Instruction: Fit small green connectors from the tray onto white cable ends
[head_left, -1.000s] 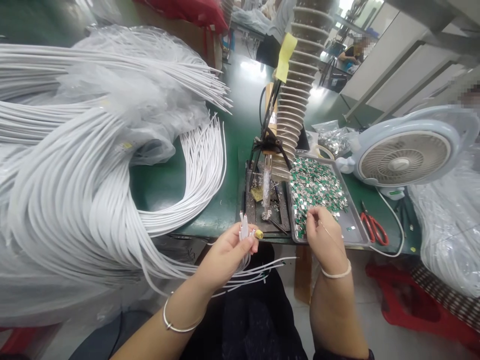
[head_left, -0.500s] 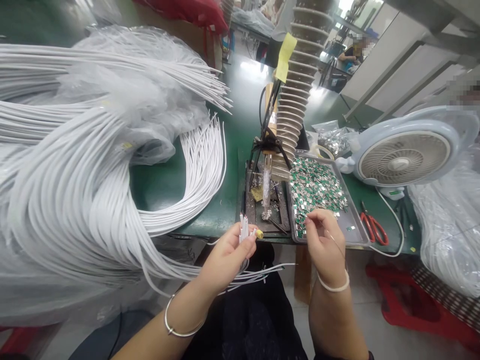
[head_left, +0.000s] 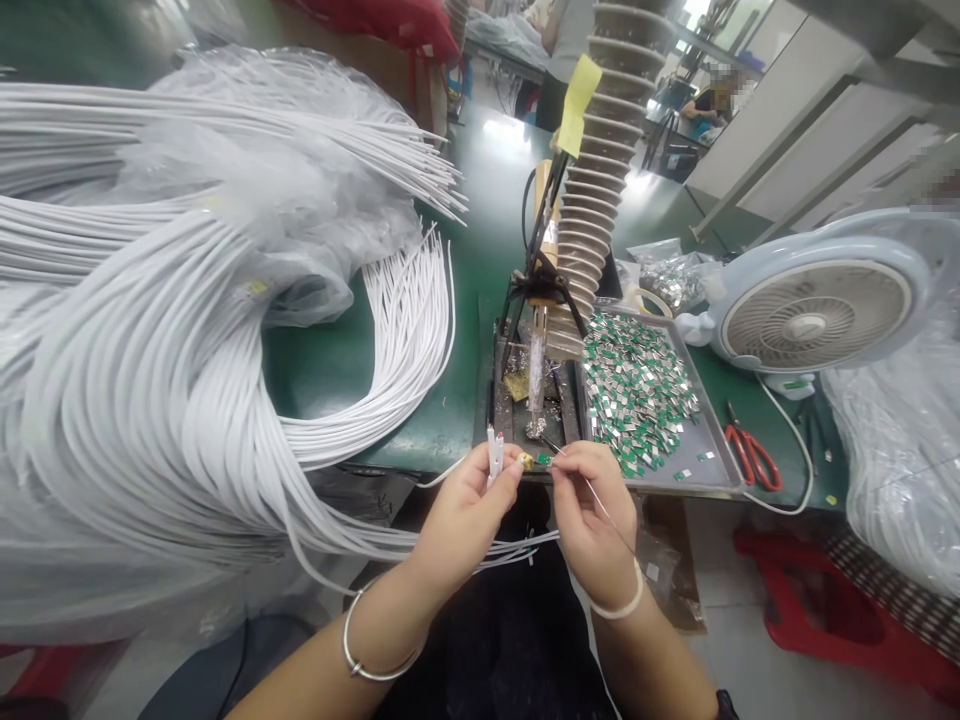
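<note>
My left hand [head_left: 466,512] is closed around several white cables [head_left: 495,458], their stripped ends pointing up. A small yellow piece [head_left: 527,461] sits at its thumb and fingertip; I cannot tell what it is. My right hand [head_left: 598,515] is closed, pinching a small green circuit board [head_left: 543,458] just right of the yellow piece. A thin wire, seemingly solder wire [head_left: 600,503], runs through the same fingers. Just beyond both hands, a soldering iron [head_left: 537,375] stands tip down in a holder, above a dark soldering stand [head_left: 504,415].
A metal tray [head_left: 716,455] of small green boards [head_left: 637,385] lies at right. Red-handled pliers [head_left: 754,455] and a fan [head_left: 817,310] stand beyond it. Bundled white cables [head_left: 150,400] fill the left. A ribbed hose [head_left: 600,180] hangs over the green table [head_left: 442,440].
My right hand has moved left from the tray's front edge to beside my left hand, with a green circuit board now in its fingertips. My left hand still grips the cables.
</note>
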